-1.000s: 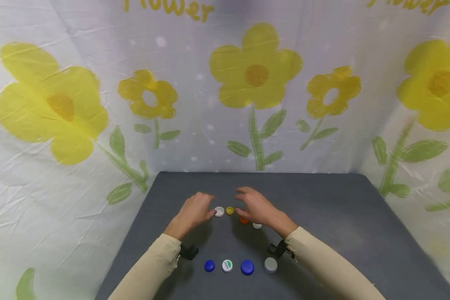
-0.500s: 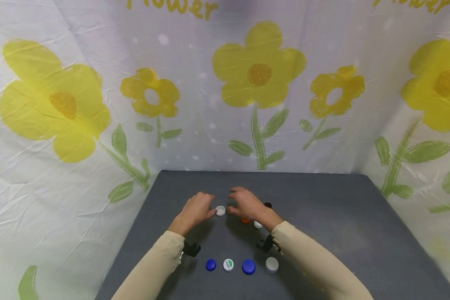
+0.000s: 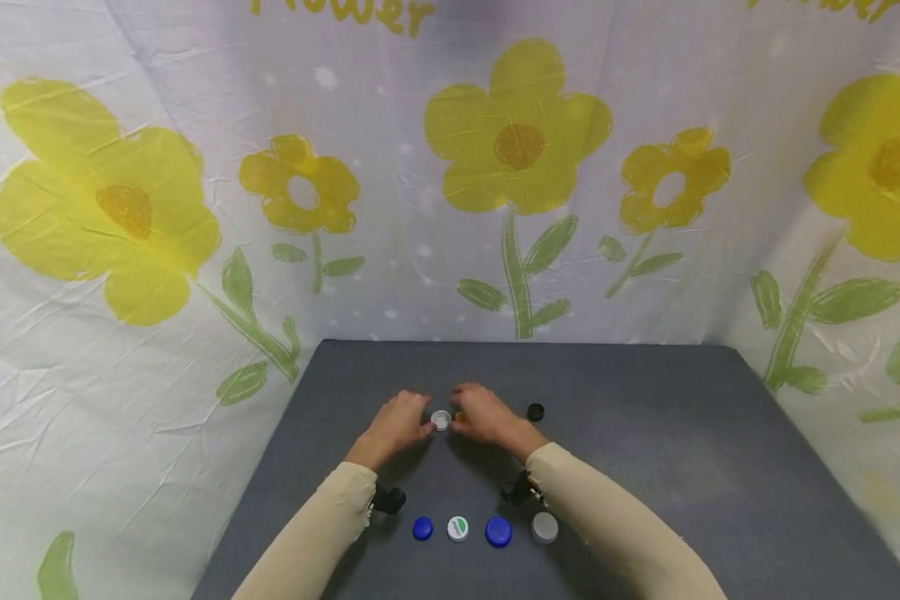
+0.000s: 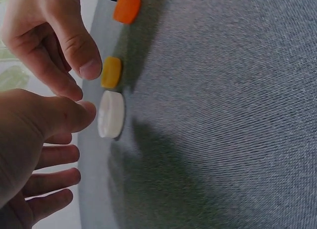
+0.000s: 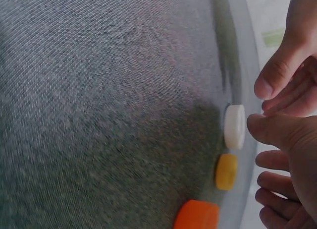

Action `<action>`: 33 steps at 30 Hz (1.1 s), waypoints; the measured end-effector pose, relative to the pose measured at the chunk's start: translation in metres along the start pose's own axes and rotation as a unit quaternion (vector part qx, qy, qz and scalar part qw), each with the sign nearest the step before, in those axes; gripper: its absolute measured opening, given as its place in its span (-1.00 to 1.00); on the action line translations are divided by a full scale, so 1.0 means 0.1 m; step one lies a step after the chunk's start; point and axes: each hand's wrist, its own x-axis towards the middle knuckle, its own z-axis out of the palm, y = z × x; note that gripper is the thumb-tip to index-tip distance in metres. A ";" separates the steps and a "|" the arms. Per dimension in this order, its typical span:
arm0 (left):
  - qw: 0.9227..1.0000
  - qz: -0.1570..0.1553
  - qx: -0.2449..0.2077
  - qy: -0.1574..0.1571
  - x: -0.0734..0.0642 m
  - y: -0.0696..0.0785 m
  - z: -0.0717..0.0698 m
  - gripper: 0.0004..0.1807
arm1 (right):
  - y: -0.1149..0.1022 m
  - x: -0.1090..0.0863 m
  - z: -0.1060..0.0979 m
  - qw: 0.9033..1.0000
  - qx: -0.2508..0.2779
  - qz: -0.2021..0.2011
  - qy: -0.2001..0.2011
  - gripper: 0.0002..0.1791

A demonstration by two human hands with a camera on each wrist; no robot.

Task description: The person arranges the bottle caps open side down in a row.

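A white bottle cap (image 3: pixel 441 420) lies on the dark table between my two hands, hollow side up in the head view. My left hand (image 3: pixel 399 423) is at its left, fingers loosely bent with nothing in them; its thumb (image 4: pixel 79 115) is close by the cap's rim. From the right comes my right hand (image 3: pixel 487 414), likewise holding nothing, its fingers bent over a yellow cap (image 4: pixel 111 72) that it mostly covers in the head view. Whether either hand touches the white cap I cannot tell. An orange cap (image 5: pixel 197 215) lies beyond the yellow one, hidden in the head view.
Nearer me on the table is a row of a small blue cap (image 3: pixel 422 528), a white cap with a green mark (image 3: pixel 457 528), a larger blue cap (image 3: pixel 498 532) and a greyish-white cap (image 3: pixel 545 527). A black cap (image 3: pixel 536 412) lies right of my right hand. Flower-printed cloth (image 3: pixel 390 275) surrounds the table.
My right hand has moved left and lower, over the yellow cap towards the white cap, uncovering the black cap. The left hand has shifted slightly right.
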 end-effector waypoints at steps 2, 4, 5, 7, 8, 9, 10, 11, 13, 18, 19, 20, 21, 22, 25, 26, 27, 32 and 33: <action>1.000 0.000 -0.001 -0.002 0.02 -0.01 0.05 -0.49 | 0.01 0.01 0.04 1.000 -0.003 0.001 -0.001 -0.72; 1.000 0.004 -0.002 -0.001 0.03 -0.01 0.10 -0.54 | 0.02 0.02 0.07 1.000 -0.005 0.001 0.001 -0.72; 1.000 0.007 -0.002 0.002 0.04 -0.02 0.11 -0.56 | 0.02 0.03 0.09 1.000 -0.005 0.002 0.001 -0.72; 1.000 0.013 -0.002 0.006 0.05 -0.03 0.14 -0.63 | 0.02 0.04 0.11 1.000 -0.001 0.003 0.004 -0.72; 1.000 0.016 -0.003 0.008 0.06 -0.03 0.15 -0.66 | 0.03 0.05 0.13 1.000 0.000 0.003 0.004 -0.71; 1.000 0.017 -0.003 0.010 0.06 -0.04 0.16 -0.70 | 0.03 0.06 0.14 1.000 0.000 0.001 0.006 -0.70; 1.000 0.018 -0.003 0.011 0.06 -0.05 0.17 -0.71 | 0.04 0.06 0.16 1.000 -0.003 0.000 0.007 -0.72; 1.000 0.019 -0.005 0.010 0.06 -0.06 0.18 -0.72 | 0.04 0.07 0.17 1.000 -0.005 0.001 0.007 -0.72; 1.000 0.021 -0.008 0.011 0.06 -0.08 0.21 -0.74 | 0.05 0.07 0.20 1.000 -0.009 0.001 0.007 -0.73; 0.999 0.032 -0.025 0.023 0.08 -0.12 0.29 -0.85 | 0.06 0.07 0.24 1.000 -0.015 0.007 0.010 -0.77; 0.999 0.034 -0.029 0.027 0.08 -0.12 0.30 -0.87 | 0.06 0.06 0.25 1.000 -0.016 0.006 0.011 -0.78; 0.998 0.035 -0.031 0.031 0.08 -0.12 0.31 -0.88 | 0.06 0.06 0.25 1.000 -0.017 0.005 0.011 -0.79; 0.998 0.035 -0.033 0.035 0.08 -0.12 0.31 -0.89 | 0.06 0.06 0.25 1.000 -0.018 0.003 0.012 -0.80; 0.998 0.037 -0.035 0.038 0.07 -0.12 0.31 -0.89 | 0.05 0.06 0.25 1.000 -0.019 0.002 0.013 -0.81; 0.998 0.037 -0.041 0.043 0.06 -0.11 0.31 -0.91 | 0.05 0.05 0.25 1.000 -0.016 -0.001 0.016 -0.83; 0.997 0.037 -0.042 0.044 0.06 -0.11 0.31 -0.91 | 0.05 0.05 0.24 1.000 -0.015 -0.001 0.016 -0.83; 0.997 0.038 -0.042 0.045 0.06 -0.10 0.30 -0.91 | 0.05 0.05 0.24 1.000 -0.014 0.001 0.016 -0.83; 0.997 0.042 -0.047 0.053 0.05 -0.09 0.22 -0.86 | 0.03 0.04 0.19 1.000 -0.006 0.012 0.018 -0.78; 0.996 0.044 -0.049 0.056 0.05 -0.08 0.21 -0.85 | 0.03 0.04 0.18 1.000 -0.004 0.012 0.020 -0.77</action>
